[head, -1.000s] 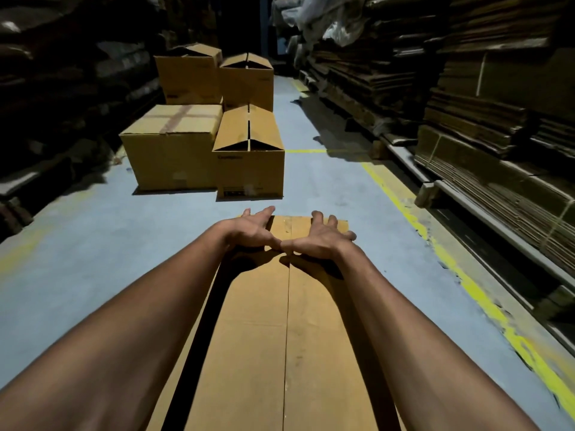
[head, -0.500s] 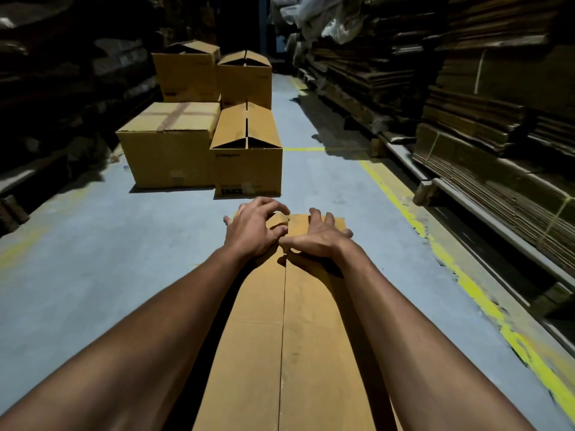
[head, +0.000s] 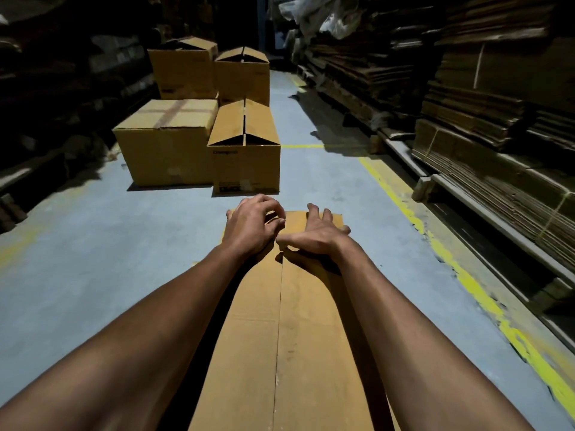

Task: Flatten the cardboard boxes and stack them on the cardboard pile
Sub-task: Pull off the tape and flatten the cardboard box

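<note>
A flattened cardboard box lies on the grey floor, running lengthwise away from the camera, with a straight seam down its middle and a faint cross crease partway along. Its tan surface is smooth and lies flat.

Both bare hands are at the far end of the flattened cardboard box. The left hand sits on the left side of that end with its fingers curled inward like a loose claw; whether they grip the board's edge I cannot tell. The right hand lies just beside it on the right side of the seam, fingers spread and released, pressing down on the board with nothing grasped.

Beyond the flattened cardboard box, 4 upright boxes stand in a cluster on the floor. The nearest open box has its top flaps partly raised, and a taped box touches its left side. 2 more open boxes stand behind these.

To the right of the flattened cardboard box, past a yellow floor line, bundled stacks of flat cardboard fill low shelving. The left side is dark.
</note>
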### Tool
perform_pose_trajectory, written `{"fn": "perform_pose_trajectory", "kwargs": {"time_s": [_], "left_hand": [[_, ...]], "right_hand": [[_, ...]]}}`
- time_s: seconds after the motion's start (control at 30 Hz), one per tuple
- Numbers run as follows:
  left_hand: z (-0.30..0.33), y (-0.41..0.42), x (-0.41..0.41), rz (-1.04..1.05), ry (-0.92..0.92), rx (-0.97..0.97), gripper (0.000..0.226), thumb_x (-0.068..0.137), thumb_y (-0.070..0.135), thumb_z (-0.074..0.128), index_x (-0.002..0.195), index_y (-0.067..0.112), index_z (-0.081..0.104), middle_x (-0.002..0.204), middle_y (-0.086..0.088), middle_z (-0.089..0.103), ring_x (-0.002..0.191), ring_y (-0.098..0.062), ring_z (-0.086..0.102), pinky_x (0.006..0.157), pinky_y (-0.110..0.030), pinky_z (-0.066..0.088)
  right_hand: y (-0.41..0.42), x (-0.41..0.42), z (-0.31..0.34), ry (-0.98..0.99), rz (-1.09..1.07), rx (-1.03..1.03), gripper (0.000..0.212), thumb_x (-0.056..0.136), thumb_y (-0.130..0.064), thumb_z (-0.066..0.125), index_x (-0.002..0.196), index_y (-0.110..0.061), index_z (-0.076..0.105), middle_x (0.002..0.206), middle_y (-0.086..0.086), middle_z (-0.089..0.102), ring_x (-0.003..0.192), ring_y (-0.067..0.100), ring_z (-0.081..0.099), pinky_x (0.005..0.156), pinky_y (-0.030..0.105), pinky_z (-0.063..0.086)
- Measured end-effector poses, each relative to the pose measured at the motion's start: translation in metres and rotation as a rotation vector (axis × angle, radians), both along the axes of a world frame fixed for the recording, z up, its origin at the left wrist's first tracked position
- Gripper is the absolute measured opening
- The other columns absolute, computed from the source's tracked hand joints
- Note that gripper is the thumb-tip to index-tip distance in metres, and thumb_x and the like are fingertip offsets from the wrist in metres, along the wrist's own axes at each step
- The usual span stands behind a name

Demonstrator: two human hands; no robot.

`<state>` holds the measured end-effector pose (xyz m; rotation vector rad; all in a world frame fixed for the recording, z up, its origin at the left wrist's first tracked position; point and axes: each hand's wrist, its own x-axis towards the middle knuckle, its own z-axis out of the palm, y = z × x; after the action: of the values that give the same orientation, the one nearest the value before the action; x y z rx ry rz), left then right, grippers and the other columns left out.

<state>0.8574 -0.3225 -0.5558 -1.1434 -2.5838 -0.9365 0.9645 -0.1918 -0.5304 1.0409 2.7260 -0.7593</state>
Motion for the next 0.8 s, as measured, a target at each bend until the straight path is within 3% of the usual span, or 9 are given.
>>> {"fn": "perform_pose_trajectory", "kwargs": {"time_s": [0.27,0.47,0.67,0.8], "left_hand": [[0.004,0.025,-0.010,0.162,-0.147,0.135,0.006,0.096,0.048,0.069,0.094,0.042,0.067,0.121,0.019,0.066,0.119,-0.017,0.058,0.108,-0.066,0.035],[0.006,0.048,-0.023,0.259,-0.189,0.122,0.013,0.097,0.052,0.067,0.093,0.040,0.065,0.097,0.020,0.067,0.097,-0.013,0.060,0.106,-0.063,0.031],[0.013,0.065,-0.032,0.336,-0.276,0.092,0.015,0.099,0.052,0.062,0.094,0.038,0.063,0.091,0.018,0.067,0.099,-0.020,0.060,0.109,-0.067,0.018],[0.019,0.073,-0.045,0.377,-0.350,0.070,0.018,0.098,0.054,0.064,0.090,0.039,0.061,0.094,0.011,0.069,0.101,-0.024,0.060,0.110,-0.072,0.022]], "right_hand": [[0.005,0.001,-0.005,-0.018,0.024,-0.002,0.142,0.045,-0.080,0.070,0.160,-0.039,-0.002,0.171,0.007,-0.004,0.153,0.051,0.004,0.114,0.067,0.025],[0.009,-0.001,-0.007,-0.055,0.059,0.006,0.142,0.044,-0.080,0.071,0.160,-0.041,-0.002,0.171,0.006,-0.007,0.153,0.052,0.001,0.113,0.068,0.026],[0.011,-0.004,-0.011,-0.062,0.066,0.027,0.140,0.045,-0.080,0.073,0.160,-0.040,0.001,0.170,0.006,-0.006,0.151,0.052,0.004,0.111,0.069,0.028],[0.011,-0.004,-0.013,-0.070,0.073,0.037,0.137,0.049,-0.082,0.071,0.160,-0.039,0.002,0.170,0.007,-0.007,0.150,0.053,0.004,0.112,0.069,0.027]]}}
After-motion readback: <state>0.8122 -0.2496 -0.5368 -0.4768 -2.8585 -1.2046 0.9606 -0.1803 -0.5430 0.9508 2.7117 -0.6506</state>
